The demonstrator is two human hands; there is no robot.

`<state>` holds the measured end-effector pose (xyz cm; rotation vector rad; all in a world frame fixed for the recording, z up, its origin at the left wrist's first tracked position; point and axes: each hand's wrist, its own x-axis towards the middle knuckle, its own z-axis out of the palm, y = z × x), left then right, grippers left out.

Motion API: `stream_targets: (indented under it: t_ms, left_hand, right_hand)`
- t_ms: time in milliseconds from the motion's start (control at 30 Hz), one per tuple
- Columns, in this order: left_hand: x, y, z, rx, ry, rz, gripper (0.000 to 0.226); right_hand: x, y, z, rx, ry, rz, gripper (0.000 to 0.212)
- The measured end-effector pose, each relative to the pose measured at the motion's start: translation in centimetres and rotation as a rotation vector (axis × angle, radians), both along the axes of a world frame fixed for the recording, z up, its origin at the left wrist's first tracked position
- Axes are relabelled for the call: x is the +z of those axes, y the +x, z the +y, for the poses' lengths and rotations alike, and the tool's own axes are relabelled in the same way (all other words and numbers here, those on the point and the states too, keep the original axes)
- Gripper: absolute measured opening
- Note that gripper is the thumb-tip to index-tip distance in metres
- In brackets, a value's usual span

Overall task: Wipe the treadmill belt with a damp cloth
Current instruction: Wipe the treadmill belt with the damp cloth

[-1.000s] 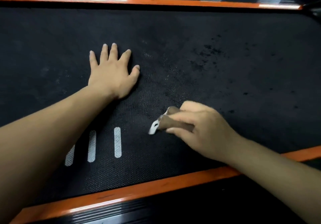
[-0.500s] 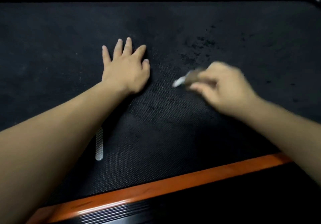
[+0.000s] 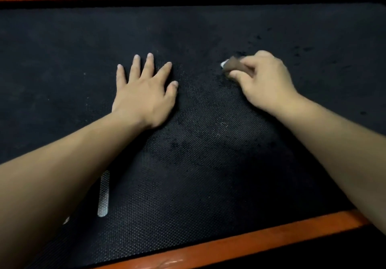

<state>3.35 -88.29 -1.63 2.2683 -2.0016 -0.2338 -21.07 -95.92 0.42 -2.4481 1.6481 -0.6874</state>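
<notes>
Treadmill belt [image 3: 208, 185]: black, textured, lying between orange side rails [image 3: 229, 245]
Left hand [image 3: 146, 95]: flat, fingers straight and spread, pressing the belt, likely to steady it
Right hand [image 3: 265, 80]: fingers curled, pinching a small wadded cloth [image 3: 234, 66], brown with a white edge, held down on the belt beside dark specks [image 3: 300, 49], likely the wipe's target
</notes>
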Motion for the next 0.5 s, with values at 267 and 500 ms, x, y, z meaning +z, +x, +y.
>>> stream_targets:
  t_ms: [267,500]
  left_hand:
    - [-0.1,0.1,-0.1,0.004,0.0,0.003,0.058]
    - [0.1,-0.1,-0.2,0.025,-0.007,0.006,0.059]
  right_hand:
    - [0.4,1.3,-0.7,0.172,-0.022,0.084,0.03]
    - [-0.4,1.6,3.6,0.324,0.087,-0.014,0.023]
